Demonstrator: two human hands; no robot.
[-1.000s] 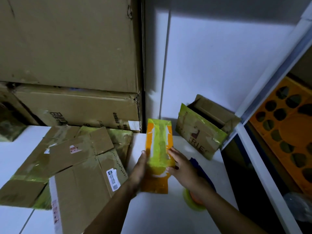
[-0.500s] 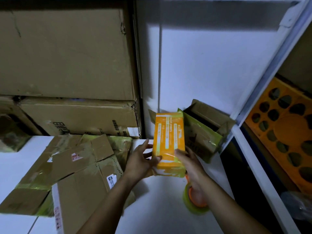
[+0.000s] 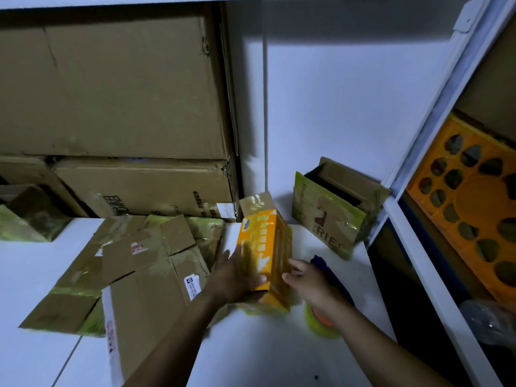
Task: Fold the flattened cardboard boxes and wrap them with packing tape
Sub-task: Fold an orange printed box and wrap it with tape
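White worktop (image 3: 251, 353) in a dim shelf bay, big cartons (image 3: 111, 88) stacked upper left. Head view: orange box (image 3: 265, 247) at frame centre, already folded up, tilted, its near end low on the worktop, glossy yellowish tape on it. Left hand (image 3: 231, 277) wraps its left face, thumb on the front. Right hand (image 3: 310, 283) has fairly straight fingers touching the lower right side. Blurred, so grip detail is unsure.

Step looks like turning the box mid-wrap. Next move likely needs the tape roll (image 3: 321, 325), just under the right wrist. Flattened cardboard (image 3: 145, 263) waits left of centre, and a taped box (image 3: 329, 222) stands right of centre.
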